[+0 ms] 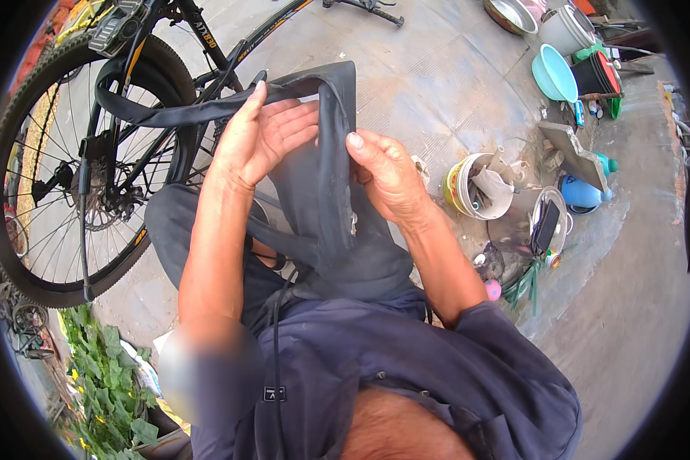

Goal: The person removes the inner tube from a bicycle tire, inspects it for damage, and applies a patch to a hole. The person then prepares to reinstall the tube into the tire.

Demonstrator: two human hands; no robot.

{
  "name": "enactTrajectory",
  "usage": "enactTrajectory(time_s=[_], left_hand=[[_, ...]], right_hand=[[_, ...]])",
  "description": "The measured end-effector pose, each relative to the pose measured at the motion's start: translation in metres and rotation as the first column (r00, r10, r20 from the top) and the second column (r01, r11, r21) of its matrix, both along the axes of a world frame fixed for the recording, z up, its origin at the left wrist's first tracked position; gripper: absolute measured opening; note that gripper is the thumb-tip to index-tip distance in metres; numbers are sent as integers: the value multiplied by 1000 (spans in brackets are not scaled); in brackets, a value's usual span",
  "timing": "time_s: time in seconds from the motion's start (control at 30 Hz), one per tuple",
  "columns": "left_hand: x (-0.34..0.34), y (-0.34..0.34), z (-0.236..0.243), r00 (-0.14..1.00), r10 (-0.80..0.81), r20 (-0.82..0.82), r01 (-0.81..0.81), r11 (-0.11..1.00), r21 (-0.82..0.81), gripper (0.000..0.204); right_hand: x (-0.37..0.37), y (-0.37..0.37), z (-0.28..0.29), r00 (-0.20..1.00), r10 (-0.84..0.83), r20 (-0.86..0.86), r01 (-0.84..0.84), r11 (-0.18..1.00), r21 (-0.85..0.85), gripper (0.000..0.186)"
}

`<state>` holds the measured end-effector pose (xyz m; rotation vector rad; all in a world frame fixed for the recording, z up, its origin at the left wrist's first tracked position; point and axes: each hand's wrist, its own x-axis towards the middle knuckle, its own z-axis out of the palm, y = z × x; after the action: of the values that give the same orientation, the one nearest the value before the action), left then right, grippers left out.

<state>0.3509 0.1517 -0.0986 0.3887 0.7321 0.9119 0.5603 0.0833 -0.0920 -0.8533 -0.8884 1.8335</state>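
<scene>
Here the black inner tube (326,192) is stretched flat between both hands, seemingly so its surface can be looked over: the left hand (257,138) is closed on the run leading off toward the bicycle wheel (69,165), and the right hand (387,176) is pinched shut on the fold just beside it. Below both grips, the slack drapes over the lap, well apart from the bucket (468,188) of bits to the right.

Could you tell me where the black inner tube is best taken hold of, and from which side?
Take the inner tube at the flat folded stretch between the left hand and right hand, probably from above. There it lies limp and flattened, so a pinching grip across its width should hold. The far end trails toward the bicycle wheel and looks harder to reach.
</scene>
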Motion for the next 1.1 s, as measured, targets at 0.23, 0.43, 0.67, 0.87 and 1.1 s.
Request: enactTrajectory(time_s=[0.23, 0.43, 0.67, 0.87, 1.1], left_hand=[[23, 10, -12, 889, 407, 207, -380, 911, -158, 44], [-14, 52, 0, 896, 430, 111, -440, 895, 80, 12], [-3, 99, 26, 504, 528, -684, -133, 829, 543, 41], [-36, 114, -58, 506, 320, -801, -235, 945, 229, 23], [-42, 122, -72, 592, 326, -737, -234, 945, 230, 22]], right_hand=[[7, -26, 13, 981, -60, -186, 52, 998, -46, 34], [8, -32, 3, 978, -120, -173, 87, 978, -190, 29], [-7, -21, -10, 995, -82, 56, 95, 952, -291, 28], [-7, -16, -17, 998, -11, 60, 26, 964, -264, 41], [-12, -14, -23, 973, -38, 228, 75, 985, -156, 28]])
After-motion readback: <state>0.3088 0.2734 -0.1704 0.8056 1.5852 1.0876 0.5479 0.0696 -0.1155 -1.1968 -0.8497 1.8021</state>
